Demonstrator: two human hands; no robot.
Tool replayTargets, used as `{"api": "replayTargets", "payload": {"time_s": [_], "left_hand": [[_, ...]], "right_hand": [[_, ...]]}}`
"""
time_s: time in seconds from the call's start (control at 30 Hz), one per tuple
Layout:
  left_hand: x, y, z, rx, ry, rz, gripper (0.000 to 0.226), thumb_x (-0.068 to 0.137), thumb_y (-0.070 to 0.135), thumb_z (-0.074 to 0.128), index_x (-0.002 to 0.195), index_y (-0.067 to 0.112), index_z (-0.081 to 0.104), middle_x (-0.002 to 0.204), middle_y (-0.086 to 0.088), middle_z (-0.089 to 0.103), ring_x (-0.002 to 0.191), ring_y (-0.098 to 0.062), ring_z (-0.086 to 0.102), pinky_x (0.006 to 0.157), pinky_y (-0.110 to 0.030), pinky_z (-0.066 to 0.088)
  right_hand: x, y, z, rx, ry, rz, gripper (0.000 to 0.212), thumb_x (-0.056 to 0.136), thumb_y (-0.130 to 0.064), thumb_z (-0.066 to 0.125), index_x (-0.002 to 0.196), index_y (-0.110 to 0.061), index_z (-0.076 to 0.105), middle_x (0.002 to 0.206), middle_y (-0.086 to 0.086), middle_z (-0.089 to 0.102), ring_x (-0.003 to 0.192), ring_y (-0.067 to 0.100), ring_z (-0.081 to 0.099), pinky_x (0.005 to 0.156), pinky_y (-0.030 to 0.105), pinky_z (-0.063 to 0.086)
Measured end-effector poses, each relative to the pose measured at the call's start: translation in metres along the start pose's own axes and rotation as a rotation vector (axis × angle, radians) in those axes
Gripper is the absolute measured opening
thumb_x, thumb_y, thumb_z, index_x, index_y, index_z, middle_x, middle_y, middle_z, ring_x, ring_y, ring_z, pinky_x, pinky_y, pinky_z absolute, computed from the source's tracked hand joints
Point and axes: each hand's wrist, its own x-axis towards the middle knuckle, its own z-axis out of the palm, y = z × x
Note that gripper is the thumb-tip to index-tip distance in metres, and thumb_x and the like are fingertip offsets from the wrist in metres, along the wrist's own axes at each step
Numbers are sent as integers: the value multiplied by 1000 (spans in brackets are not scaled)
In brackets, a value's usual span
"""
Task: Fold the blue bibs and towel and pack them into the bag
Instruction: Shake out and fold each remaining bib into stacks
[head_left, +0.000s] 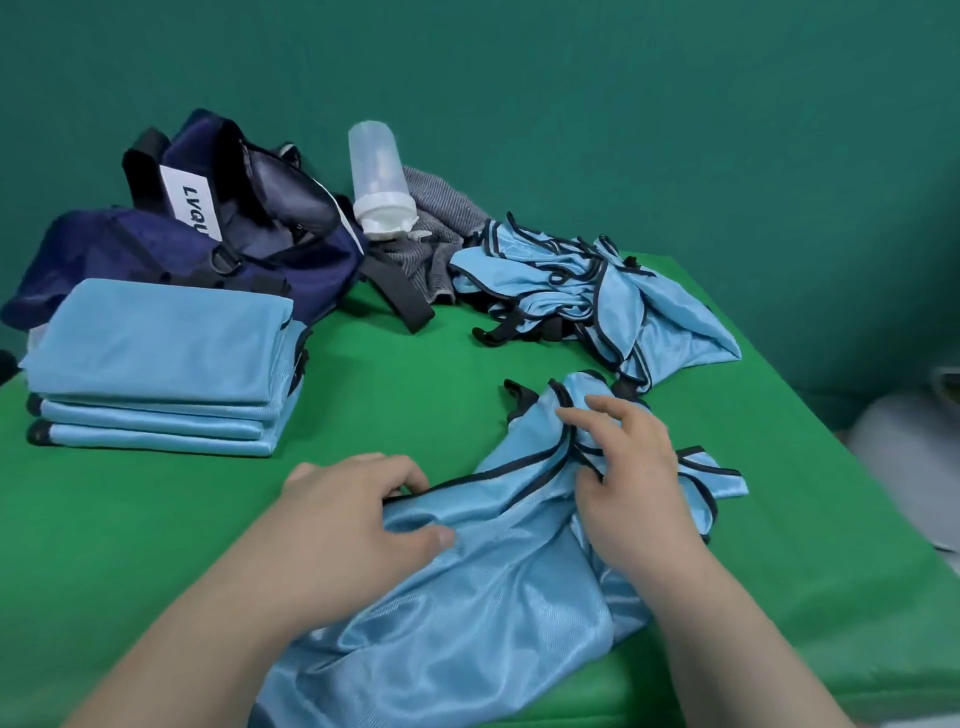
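**Fig. Taking hold of a loose bib**

Both hands are on one bib (493, 597), which lies crumpled well in front and to the right of the bag (208, 244). The left hand (358, 514) pinches its dark-trimmed edge and the right hand (628, 478) grips bunched trim, with the hands apart. The mesh looks light, limp and slick, so it is likely to slide on itself. The bound edges and corners offer the surest hold. A folded stack (156, 364) sits just in front of the bag, and an unfolded pile (587, 296) lies to its right.

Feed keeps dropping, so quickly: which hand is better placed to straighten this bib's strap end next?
Right. The right hand grips the bib at its black-trimmed straps; the left hand pinches the side edge, farther from them.
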Motion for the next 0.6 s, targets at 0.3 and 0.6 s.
{"api": "replayTargets", "payload": {"time_s": [0.3, 0.6], "left_hand": [[4, 4, 2, 66, 25, 127, 54, 62, 83, 33, 86, 40, 54, 88, 21, 54, 98, 5, 42, 95, -30, 27], [-8, 47, 9, 168, 177, 165, 79, 63, 89, 33, 130, 48, 44, 105, 27, 52, 108, 2, 45, 98, -30, 23]], "right_hand": [[9, -4, 8, -137, -57, 1, 19, 93, -19, 57, 102, -36, 62, 154, -7, 34, 152, 18, 4, 120, 53, -12], [-8, -31, -6, 124, 113, -156, 15, 73, -39, 43, 72, -28, 53, 120, -19, 59, 136, 7, 38, 122, 53, -2]]}}
